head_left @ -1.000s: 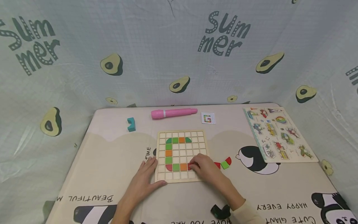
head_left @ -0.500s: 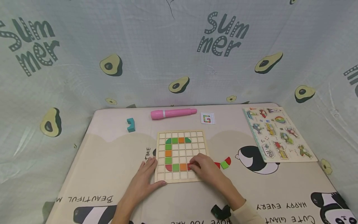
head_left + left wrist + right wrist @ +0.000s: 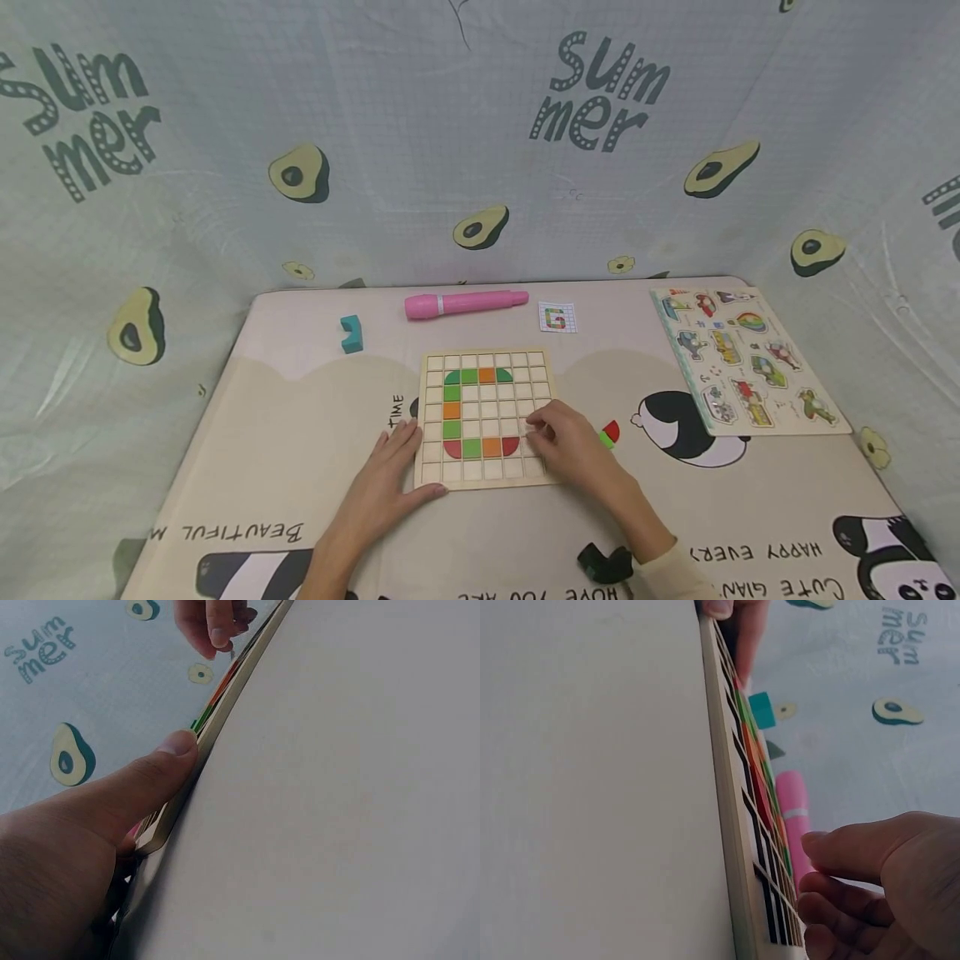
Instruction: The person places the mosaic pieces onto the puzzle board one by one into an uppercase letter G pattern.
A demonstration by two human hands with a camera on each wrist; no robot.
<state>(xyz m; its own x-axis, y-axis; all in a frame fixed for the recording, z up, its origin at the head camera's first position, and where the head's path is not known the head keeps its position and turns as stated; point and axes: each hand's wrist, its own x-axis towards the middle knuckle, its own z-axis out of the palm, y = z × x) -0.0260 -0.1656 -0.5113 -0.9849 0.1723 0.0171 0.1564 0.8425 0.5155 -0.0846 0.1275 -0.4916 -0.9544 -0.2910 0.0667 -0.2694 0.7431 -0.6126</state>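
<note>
A wooden grid board [image 3: 491, 472] lies on the mat, with green, orange and red tiles in its cells forming a curved shape. A red rounded tile [image 3: 511, 446] sits in the lower row of that shape. My left hand [image 3: 408, 467] lies flat against the board's left side, its thumb [image 3: 169, 754] pressing the front edge [image 3: 225, 697]. My right hand [image 3: 543, 429] hovers over the board's right part with loosely curled fingers [image 3: 847, 859] and nothing visible in them. The board [image 3: 735, 847] shows edge-on in the right wrist view.
A loose green tile [image 3: 604, 439] and a red one [image 3: 612, 429] lie just right of the board. A pink marker [image 3: 465, 303], a teal block [image 3: 351, 333] and a small pattern card [image 3: 558, 318] lie behind it. A picture puzzle board [image 3: 750, 358] lies at the right. Printed cloth walls surround the mat.
My right hand has lifted off the red tile and moved right and back, so the tile now shows in its cell. The left hand has stayed put.
</note>
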